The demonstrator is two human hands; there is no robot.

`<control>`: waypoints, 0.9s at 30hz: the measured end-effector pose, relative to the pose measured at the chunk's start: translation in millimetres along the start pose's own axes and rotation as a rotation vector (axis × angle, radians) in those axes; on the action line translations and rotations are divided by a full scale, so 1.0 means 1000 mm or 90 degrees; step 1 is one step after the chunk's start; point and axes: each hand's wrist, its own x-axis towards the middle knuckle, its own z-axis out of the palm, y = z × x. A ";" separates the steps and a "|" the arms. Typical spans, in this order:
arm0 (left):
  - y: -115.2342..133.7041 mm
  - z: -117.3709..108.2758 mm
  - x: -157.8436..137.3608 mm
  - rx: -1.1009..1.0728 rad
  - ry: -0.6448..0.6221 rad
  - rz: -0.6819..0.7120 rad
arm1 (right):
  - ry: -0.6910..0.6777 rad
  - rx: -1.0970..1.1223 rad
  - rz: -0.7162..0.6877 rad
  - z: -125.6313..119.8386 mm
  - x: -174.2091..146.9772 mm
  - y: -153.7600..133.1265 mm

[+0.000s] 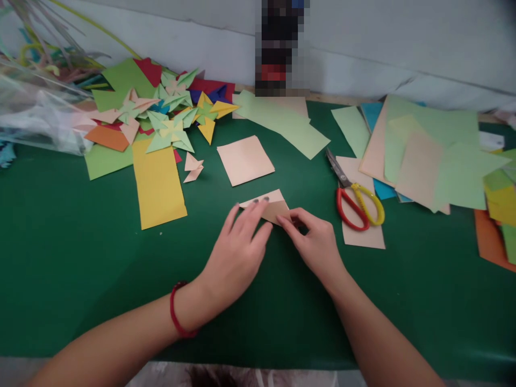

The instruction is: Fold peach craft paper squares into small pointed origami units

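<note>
Folded pink paper [276, 209]: lying on the counter [100, 269], just nearside of the pink square [245, 160]. Left hand [237, 251]: grip standing loosely open, fingertips resting on the paper. Right hand [316, 239]: thumb and finger pinching the paper's right corner.

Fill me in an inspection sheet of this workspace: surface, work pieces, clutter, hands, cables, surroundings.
Surface: green tabletop, a few pale specks left of centre.
Work pieces: folded sheet between the hands; pink square just beyond; small folded piece left of the square.
Clutter: paper stars heaped on coloured paper at far left; yellow sheet in front; scissors on a pale sheet, right; paper pile beyond.
Left hand: fingers spread, resting on the folded sheet.
Right hand: fingers pinching its right end.
Cables: nothing seen.
Surroundings: pale wall behind; clear bag, far left; top centre pixelated, unreadable.
</note>
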 end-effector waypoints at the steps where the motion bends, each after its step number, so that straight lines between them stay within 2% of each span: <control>1: 0.005 0.002 -0.004 0.003 -0.013 0.016 | -0.001 -0.008 -0.004 0.001 0.000 0.000; 4: 0.015 0.011 -0.014 0.005 -0.061 0.064 | -0.004 -0.034 -0.010 0.003 -0.001 0.003; 6: 0.015 0.014 -0.016 0.000 -0.062 0.061 | -0.010 -0.035 -0.017 0.002 -0.001 0.004; 12: 0.005 0.008 -0.009 -0.012 0.043 -0.056 | -0.104 0.026 -0.063 -0.005 0.001 0.004; 18: -0.012 0.003 0.001 -0.004 -0.015 -0.095 | -0.136 0.044 -0.074 -0.010 0.003 0.006; 27: -0.022 0.008 0.007 -0.069 -0.035 -0.151 | -0.100 -0.025 0.013 -0.013 0.005 0.008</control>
